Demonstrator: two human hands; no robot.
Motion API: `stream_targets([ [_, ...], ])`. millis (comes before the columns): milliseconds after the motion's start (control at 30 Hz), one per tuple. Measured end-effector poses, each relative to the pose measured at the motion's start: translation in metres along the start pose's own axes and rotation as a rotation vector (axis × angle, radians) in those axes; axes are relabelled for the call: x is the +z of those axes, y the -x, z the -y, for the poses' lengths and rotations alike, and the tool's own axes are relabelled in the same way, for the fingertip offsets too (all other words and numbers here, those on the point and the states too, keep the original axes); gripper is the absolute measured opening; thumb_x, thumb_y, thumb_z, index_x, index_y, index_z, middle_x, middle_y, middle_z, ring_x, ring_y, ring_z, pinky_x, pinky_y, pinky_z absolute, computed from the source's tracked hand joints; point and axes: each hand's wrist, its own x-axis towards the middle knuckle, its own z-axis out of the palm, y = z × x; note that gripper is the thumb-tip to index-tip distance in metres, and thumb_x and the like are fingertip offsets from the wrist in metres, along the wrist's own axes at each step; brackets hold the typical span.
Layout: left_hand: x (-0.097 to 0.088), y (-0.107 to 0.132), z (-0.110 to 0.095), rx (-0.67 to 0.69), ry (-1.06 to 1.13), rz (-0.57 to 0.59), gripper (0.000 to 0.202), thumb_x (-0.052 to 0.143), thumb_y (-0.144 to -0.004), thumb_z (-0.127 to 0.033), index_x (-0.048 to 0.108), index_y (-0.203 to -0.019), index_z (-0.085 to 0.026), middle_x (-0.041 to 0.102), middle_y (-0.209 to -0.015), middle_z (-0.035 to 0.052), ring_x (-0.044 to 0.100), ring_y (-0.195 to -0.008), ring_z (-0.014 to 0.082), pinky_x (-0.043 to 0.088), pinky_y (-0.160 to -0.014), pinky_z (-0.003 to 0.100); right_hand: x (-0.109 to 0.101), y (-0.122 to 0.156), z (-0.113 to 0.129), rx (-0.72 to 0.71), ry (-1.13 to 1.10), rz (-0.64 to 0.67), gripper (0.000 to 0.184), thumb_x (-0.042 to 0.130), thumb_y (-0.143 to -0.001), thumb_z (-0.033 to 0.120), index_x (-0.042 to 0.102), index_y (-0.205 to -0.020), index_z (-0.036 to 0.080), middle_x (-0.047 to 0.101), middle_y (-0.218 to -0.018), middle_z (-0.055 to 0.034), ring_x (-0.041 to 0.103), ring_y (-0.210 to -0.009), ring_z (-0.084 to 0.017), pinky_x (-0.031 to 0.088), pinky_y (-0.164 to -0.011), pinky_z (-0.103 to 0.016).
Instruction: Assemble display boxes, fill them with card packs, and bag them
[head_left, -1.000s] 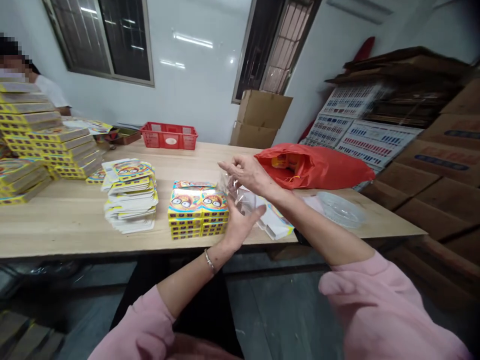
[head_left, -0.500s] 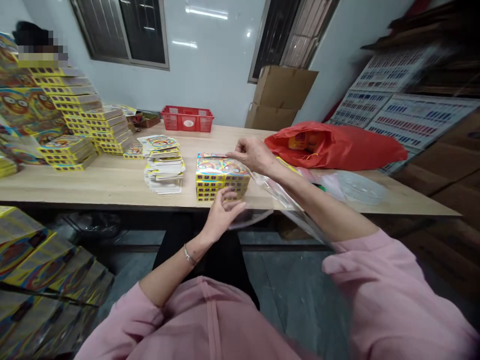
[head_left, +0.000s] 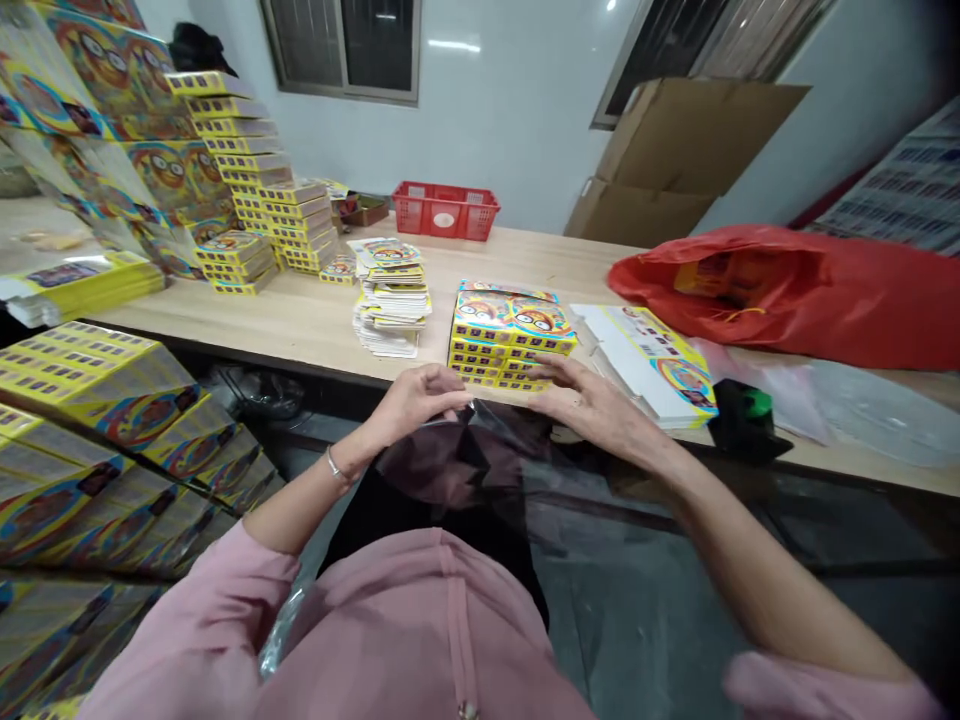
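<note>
Clear thin plastic film (head_left: 472, 440) hangs over the lap, left hand (head_left: 416, 405) pinching its edge, probably for control; right hand (head_left: 600, 410) spread beside the block of yellow printed cardboard boxes (head_left: 514, 325), near the pale wooden bench (head_left: 307, 320) edge, likely for reach.

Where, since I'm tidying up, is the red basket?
Head view, upper centre: the red basket stands near the wall, left of the brown cardboard boxes.
</note>
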Motion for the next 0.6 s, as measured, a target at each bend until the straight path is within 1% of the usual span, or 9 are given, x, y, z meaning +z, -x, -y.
stream_targets([
  [33, 0.007, -0.006, -0.003, 0.014, -0.007, 0.015, 0.038, 0.084, -0.069, -0.044, 0.063, -0.081, -0.015, 0.069, -0.067, -0.0001, 0.064, -0.056, 0.012, 0.048, -0.059, 0.023, 0.012, -0.002, 0.007, -0.05, -0.11, 0.017, 0.056, 0.075, -0.076, 0.049, 0.061, -0.126, 0.026, 0.07, -0.118, -0.0078, 0.065, -0.106, -0.025, 0.051, -0.087, -0.037],
  [67, 0.013, -0.01, -0.004, 0.025, 0.002, 0.026, 0.04, 0.084, -0.068, -0.045, 0.061, -0.08, -0.015, 0.067, -0.066, -0.0013, 0.063, -0.055, 0.0115, 0.047, -0.058, 0.023, 0.022, -0.004, 0.012, -0.083, -0.211, 0.066, 0.056, 0.075, -0.077, 0.048, 0.06, -0.126, 0.025, 0.071, -0.113, -0.0071, 0.066, -0.102, -0.024, 0.051, -0.086, -0.036],
  [133, 0.02, -0.017, -0.002, 0.035, 0.029, 0.025, 0.042, 0.082, -0.068, -0.049, 0.059, -0.081, -0.016, 0.067, -0.067, -0.0017, 0.061, -0.055, 0.0108, 0.047, -0.058, 0.023, 0.039, -0.012, 0.016, -0.091, -0.369, 0.158, 0.041, 0.07, -0.082, 0.048, 0.066, -0.113, 0.022, 0.072, -0.087, -0.0032, 0.067, -0.078, -0.019, 0.051, -0.073, -0.032],
  [200, 0.018, -0.018, 0.004, 0.017, 0.053, -0.005, 0.043, 0.08, -0.07, -0.052, 0.06, -0.082, -0.016, 0.068, -0.072, -0.0006, 0.061, -0.058, 0.0104, 0.048, -0.06, 0.023, 0.047, -0.019, 0.01, -0.04, -0.495, 0.18, 0.035, 0.065, -0.086, 0.05, 0.067, -0.101, 0.019, 0.065, -0.066, 0.0016, 0.057, -0.056, -0.013, 0.045, -0.058, -0.027],
  [300, 0.008, -0.012, 0.011, -0.051, 0.08, -0.044, 0.043, 0.075, -0.075, -0.055, 0.06, -0.081, -0.015, 0.066, -0.07, -0.0014, 0.059, -0.061, 0.0094, 0.046, -0.063, 0.021, 0.05, -0.025, -0.004, 0.013, -0.642, 0.148, 0.038, 0.065, -0.086, 0.054, 0.061, -0.101, 0.019, 0.061, -0.062, 0.0045, 0.044, -0.046, -0.009, 0.033, -0.047, -0.023],
  [400, 0.001, -0.003, 0.013, -0.088, 0.08, -0.086, 0.042, 0.071, -0.08, -0.056, 0.059, -0.077, -0.016, 0.064, -0.066, -0.0019, 0.059, -0.062, 0.0104, 0.046, -0.064, 0.022, 0.05, -0.029, -0.011, -0.003, -0.671, 0.18, 0.036, 0.057, -0.092, 0.055, 0.061, -0.091, 0.02, 0.062, -0.066, 0.0027, 0.043, -0.047, -0.008, 0.03, -0.046, -0.022],
  [467, 0.0, 0.002, 0.011, -0.099, 0.082, -0.109, 0.041, 0.066, -0.083, -0.057, 0.061, -0.08, -0.017, 0.067, -0.073, 0.0004, 0.064, -0.067, 0.013, 0.049, -0.07, 0.024, 0.052, -0.032, -0.011, -0.019, -0.627, 0.192, 0.038, 0.056, -0.093, 0.054, 0.063, -0.08, 0.019, 0.061, -0.066, 0.0017, 0.046, -0.051, -0.008, 0.033, -0.049, -0.022],
  [533, 0.001, 0.005, 0.008, -0.109, 0.082, -0.092, 0.041, 0.061, -0.087, -0.058, 0.062, -0.086, -0.017, 0.071, -0.085, 0.003, 0.067, -0.073, 0.015, 0.05, -0.077, 0.027, 0.055, -0.035, -0.008, -0.019, -0.575, 0.207, 0.039, 0.058, -0.092, 0.052, 0.063, -0.073, 0.018, 0.056, -0.059, 0.0023, 0.048, -0.053, -0.009, 0.034, -0.05, -0.023],
  [600, 0.001, 0.007, 0.006, -0.116, 0.064, -0.039, 0.041, 0.065, -0.085, -0.057, 0.062, -0.088, -0.017, 0.071, -0.088, 0.0034, 0.068, -0.073, 0.0151, 0.051, -0.077, 0.028, 0.058, -0.038, -0.004, -0.004, -0.555, 0.247, 0.039, 0.058, -0.091, 0.052, 0.063, -0.071, 0.019, 0.055, -0.056, 0.0025, 0.047, -0.051, -0.01, 0.033, -0.049, -0.023],
])
